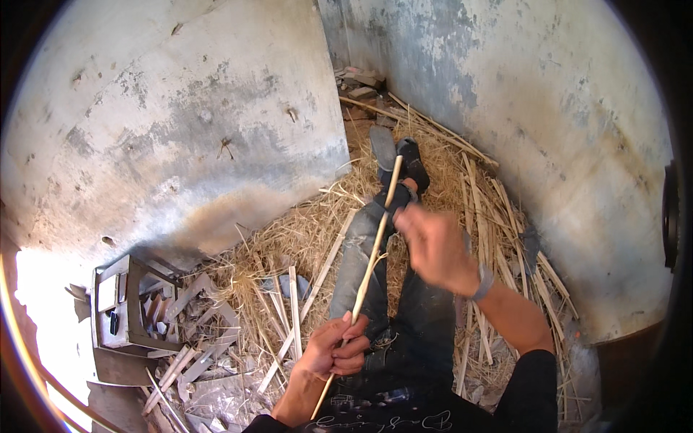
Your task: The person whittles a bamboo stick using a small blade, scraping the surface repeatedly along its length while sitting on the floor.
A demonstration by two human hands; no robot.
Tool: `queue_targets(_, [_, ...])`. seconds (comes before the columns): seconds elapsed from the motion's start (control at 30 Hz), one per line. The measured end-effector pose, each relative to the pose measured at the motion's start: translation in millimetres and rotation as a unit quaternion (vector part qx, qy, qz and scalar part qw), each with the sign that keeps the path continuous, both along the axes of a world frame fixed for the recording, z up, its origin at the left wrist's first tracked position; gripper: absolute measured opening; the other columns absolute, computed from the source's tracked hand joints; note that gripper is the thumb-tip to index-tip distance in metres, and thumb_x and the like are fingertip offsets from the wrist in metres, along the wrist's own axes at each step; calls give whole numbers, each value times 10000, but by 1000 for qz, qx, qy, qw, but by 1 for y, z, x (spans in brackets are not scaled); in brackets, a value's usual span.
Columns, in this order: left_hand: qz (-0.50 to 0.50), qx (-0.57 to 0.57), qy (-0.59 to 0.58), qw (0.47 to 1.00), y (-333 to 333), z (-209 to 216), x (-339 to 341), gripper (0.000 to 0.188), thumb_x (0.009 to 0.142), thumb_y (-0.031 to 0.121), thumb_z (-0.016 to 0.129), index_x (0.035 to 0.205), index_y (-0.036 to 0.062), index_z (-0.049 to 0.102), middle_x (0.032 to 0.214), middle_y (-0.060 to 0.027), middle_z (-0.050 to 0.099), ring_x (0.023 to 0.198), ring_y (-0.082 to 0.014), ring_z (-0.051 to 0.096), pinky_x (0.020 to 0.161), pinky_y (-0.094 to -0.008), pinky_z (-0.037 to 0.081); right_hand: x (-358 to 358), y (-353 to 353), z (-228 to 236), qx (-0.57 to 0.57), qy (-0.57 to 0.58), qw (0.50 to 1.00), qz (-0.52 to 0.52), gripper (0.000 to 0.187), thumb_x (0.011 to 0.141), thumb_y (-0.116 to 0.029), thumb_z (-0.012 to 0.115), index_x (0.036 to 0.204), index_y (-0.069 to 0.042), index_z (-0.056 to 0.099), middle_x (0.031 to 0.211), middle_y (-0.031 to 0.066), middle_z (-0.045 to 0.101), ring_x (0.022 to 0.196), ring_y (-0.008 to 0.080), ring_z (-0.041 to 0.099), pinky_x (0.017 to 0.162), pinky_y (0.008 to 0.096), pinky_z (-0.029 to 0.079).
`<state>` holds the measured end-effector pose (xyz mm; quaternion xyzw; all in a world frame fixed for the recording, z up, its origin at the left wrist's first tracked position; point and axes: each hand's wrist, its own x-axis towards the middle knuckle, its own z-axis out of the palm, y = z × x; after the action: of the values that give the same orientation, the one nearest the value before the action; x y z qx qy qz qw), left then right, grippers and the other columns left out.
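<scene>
A long, pale, slightly crooked wooden stick [375,254] runs slantwise from near my ankles down to my lap. My left hand [336,346] is closed around its lower part, and the thin end sticks out below the fist. A small curl of wood [381,257] stands off the stick's side about midway. Beside the stick's upper half is my right hand [434,249], smeared by motion, with a grey band on its wrist. Its fingers lie close to the stick; whether they hold anything cannot be made out.
My legs in worn jeans [354,252] stretch ahead over straw and shavings [278,238]. Wooden strips [484,238] lie along the right wall. At left stands a small wooden stool-like frame [130,303] amid scraps. Stained walls [216,101] close in on both sides.
</scene>
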<state>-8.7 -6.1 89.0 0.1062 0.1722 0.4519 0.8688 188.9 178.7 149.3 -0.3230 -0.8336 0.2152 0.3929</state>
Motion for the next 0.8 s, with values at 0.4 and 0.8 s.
queue_targets(0.4, [-2, 4, -52, 999, 15, 2, -3, 419, 1134, 467, 406, 832, 177, 405, 557, 69, 267, 406, -23, 156, 345, -219, 127, -6, -43, -2, -34, -21, 994, 106, 321, 1034, -208, 640, 775, -41, 549, 570, 197, 513, 500, 372, 590, 476, 450, 400])
queue_targets(0.8, [70, 56, 145, 985, 0, 35, 11, 349, 1156, 372, 395, 1319, 89, 515, 605, 59, 249, 438, -38, 188, 401, -242, 179, 7, 38, 29, 71, 19, 996, -57, 392, 1072, -264, 606, 755, -44, 536, 543, 159, 477, 434, 314, 461, 458, 413, 359])
